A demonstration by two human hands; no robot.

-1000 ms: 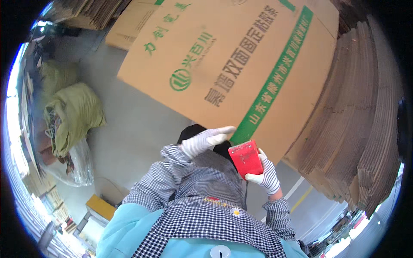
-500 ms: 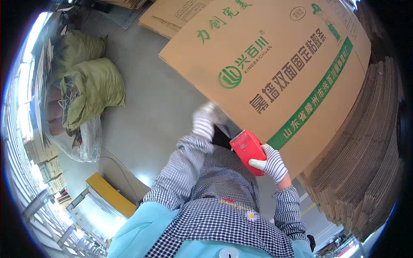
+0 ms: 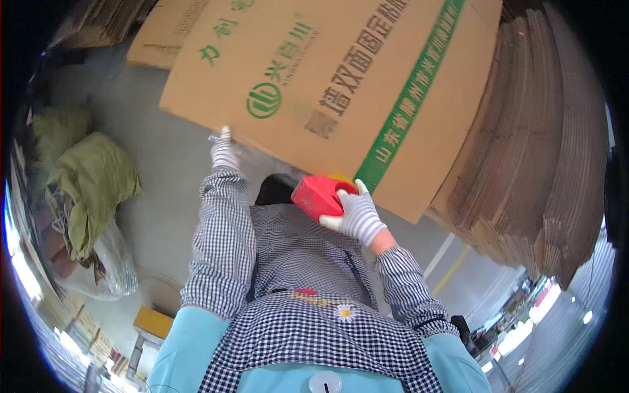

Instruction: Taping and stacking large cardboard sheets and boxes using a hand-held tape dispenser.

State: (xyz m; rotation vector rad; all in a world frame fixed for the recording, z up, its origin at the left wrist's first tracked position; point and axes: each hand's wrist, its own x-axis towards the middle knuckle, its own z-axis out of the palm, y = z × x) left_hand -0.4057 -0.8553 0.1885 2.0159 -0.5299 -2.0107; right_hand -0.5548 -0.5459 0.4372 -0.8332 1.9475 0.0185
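My right hand (image 3: 357,216), in a white-and-grey striped glove, is closed around a red tape dispenser (image 3: 316,198) at the near edge of a large flat brown carton (image 3: 282,147). A little yellow shows behind the dispenser. At the carton's near left edge is my gloved left hand (image 3: 225,154), one pale fingertip raised and the other fingers mostly hidden. It appears to pinch a strip of clear tape (image 3: 265,159), which runs blurred along the edge toward the dispenser. The carton bears green and dark print.
Tall stacks of folded cardboard (image 3: 524,144) stand close on the right. More flat cartons (image 3: 154,49) lie beyond on the far left. Green woven sacks (image 3: 98,177) and a clear plastic bag (image 3: 118,262) rest on the grey floor at left, near a yellow-topped stand (image 3: 152,322).
My left hand has moved left along the carton's edge, away from the dispenser. The view has shifted, so carton, sacks and stacks appear elsewhere. The right hand still holds the dispenser, now turned.
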